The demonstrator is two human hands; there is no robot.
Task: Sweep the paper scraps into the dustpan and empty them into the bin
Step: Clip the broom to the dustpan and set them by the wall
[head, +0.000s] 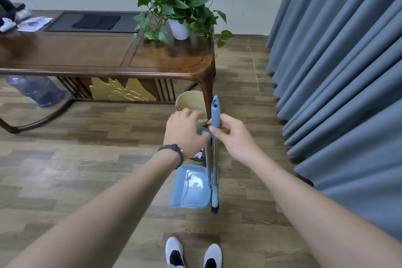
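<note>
I close my right hand (233,137) fingers round the broom handle (215,113), left hand (185,131) gripping the dustpan handle (203,131) — next, I'd part them gently, keeping the dustpan (191,187) level.

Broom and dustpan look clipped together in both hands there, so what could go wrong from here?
1. The left hand and right hand grip the handle tops; pulling them apart could tip the dustpan standing on the floor.
2. The broom handle rises close to the table edge and could knock it.
3. The bin is mostly hidden behind the left hand, so a swing could bump it.
</note>
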